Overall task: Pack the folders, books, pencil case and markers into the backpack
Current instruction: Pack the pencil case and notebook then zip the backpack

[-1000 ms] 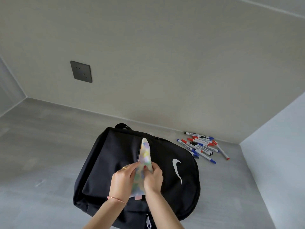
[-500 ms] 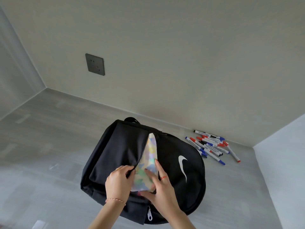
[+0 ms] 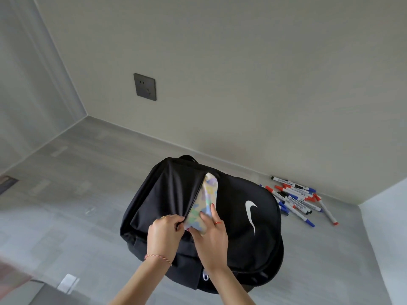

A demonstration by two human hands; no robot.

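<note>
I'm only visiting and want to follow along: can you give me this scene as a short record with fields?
Setting: grey floor beside a wall with a socket
Backpack: black, lying on the floor, zip opening held apart
Left hand: grips the opening's edge
Right hand: holds the pencil case, partly inside the opening
Markers: loose pile on the floor to the right of the bag, not packed

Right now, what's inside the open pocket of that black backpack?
A pastel pencil case, partly tucked into the backpack opening. The left hand pinches the opening's edge; the right hand holds the case. Anything deeper is hidden by fabric.
</note>
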